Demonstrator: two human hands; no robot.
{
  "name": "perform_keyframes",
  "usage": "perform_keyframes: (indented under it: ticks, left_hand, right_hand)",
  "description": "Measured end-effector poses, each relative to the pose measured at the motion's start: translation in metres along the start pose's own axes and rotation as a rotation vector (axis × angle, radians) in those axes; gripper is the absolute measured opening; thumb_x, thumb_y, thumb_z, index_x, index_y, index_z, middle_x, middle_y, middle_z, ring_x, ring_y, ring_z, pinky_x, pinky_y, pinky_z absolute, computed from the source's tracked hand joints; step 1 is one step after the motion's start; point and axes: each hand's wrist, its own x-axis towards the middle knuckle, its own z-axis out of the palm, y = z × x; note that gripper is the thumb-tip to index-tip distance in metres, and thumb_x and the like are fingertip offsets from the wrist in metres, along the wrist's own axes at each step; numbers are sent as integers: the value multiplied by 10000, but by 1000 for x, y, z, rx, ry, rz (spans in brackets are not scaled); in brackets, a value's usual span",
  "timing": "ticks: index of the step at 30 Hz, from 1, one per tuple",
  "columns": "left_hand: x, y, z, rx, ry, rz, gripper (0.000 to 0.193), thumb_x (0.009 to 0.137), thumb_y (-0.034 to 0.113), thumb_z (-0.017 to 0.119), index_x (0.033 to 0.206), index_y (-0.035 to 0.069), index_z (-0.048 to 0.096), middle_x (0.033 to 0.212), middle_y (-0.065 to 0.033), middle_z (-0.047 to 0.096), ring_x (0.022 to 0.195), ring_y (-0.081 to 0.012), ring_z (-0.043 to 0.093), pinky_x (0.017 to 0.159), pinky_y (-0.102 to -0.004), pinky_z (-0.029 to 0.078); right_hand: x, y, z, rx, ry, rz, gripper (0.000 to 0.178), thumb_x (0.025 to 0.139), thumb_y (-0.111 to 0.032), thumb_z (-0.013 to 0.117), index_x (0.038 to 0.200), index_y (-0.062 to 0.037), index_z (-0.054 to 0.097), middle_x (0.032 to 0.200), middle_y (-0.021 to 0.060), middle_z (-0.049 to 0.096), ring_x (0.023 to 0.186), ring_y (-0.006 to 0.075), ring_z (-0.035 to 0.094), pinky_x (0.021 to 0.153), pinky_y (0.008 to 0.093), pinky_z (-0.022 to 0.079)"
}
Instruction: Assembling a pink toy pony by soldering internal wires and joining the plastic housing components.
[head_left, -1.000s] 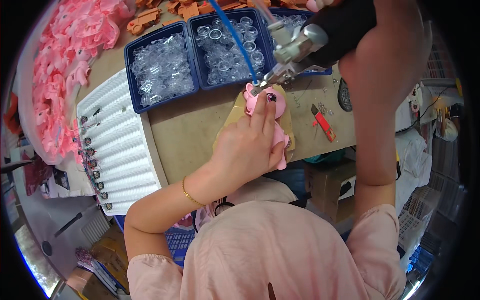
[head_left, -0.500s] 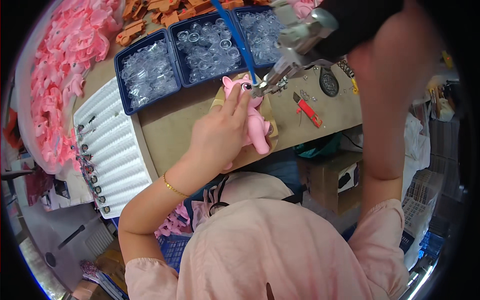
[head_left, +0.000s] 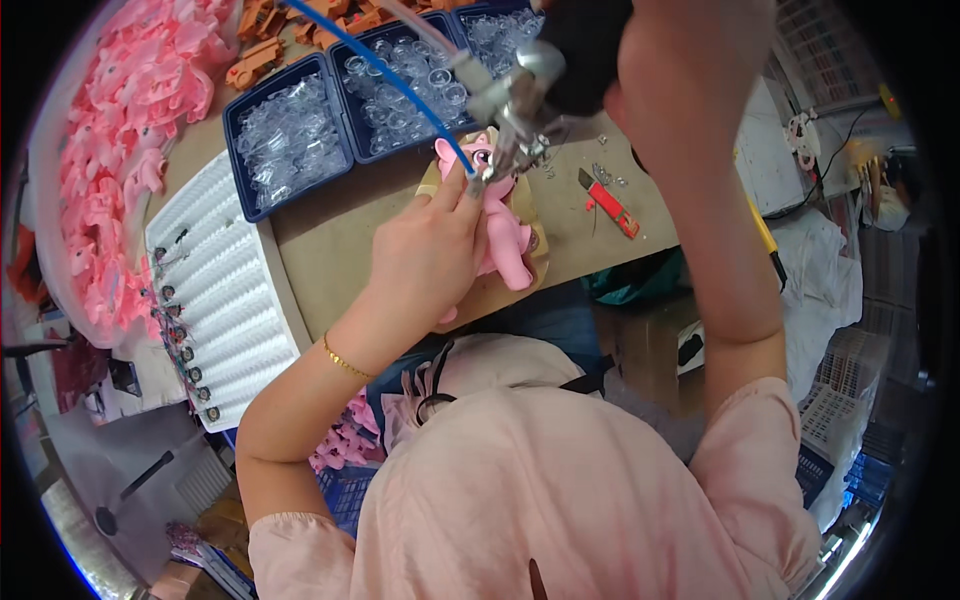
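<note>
My left hand (head_left: pixel 425 245) presses a pink toy pony (head_left: pixel 510 250) down with its fingers laid across the head and neck. Under the toy is a yellowish board (head_left: pixel 538 272) at the table's front edge. My right hand (head_left: pixel 665 95) is wrapped round a black handheld power tool (head_left: pixel 585 60), likely a screwdriver, with a metal nose (head_left: pixel 520 115) and a blue hose. The nose tip meets the toy's head just below the eye, close to my left fingertips. Fingers of my right hand are mostly hidden behind the tool.
Blue bins (head_left: pixel 350 150) of clear plastic parts stand beyond the toy. A white ribbed tray (head_left: pixel 215 310) lies left, with pink parts (head_left: pixel 140 120) in a large bag past it. A red utility knife (head_left: pixel 612 208) lies right; orange parts (head_left: pixel 258 62) are at the back.
My right hand and the tool have moved left, the blue hose swinging left with them. The toy and my left hand have shifted slightly in view.
</note>
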Motion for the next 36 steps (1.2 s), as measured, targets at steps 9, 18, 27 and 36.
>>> perform_keyframes:
  ticks: [9,18,27,36]
  left_hand:
    - [-6,-12,8,-66,68,-4,364,821,222,541,1162,105,590,1265,-48,540,731,-232,635,611,-331,535]
    - [-2,-3,-6,-72,-106,-13,403,803,178,546,1202,124,524,1195,-46,545,787,-247,621,619,-349,523]
    - [-8,-12,9,-14,12,-8,406,780,197,544,1166,69,541,1235,-68,545,821,-242,628,651,-316,530]
    - [33,-145,-12,183,149,-402,167,788,113,542,883,62,670,882,-174,645,832,-312,641,671,-423,523]
  right_hand:
    - [-22,-42,0,-25,178,-14,239,799,-211,676,900,-11,593,614,1,553,499,74,505,483,208,401]
    - [-42,-46,21,-26,339,158,263,802,-232,673,912,-8,588,606,5,546,491,81,504,476,211,402]
    - [-31,-22,20,-78,19,50,348,805,-288,668,967,5,572,613,18,547,495,96,511,465,220,414]
    - [11,-18,-21,-25,-206,-135,416,814,-345,645,1033,-6,545,667,35,562,524,112,524,488,238,449]
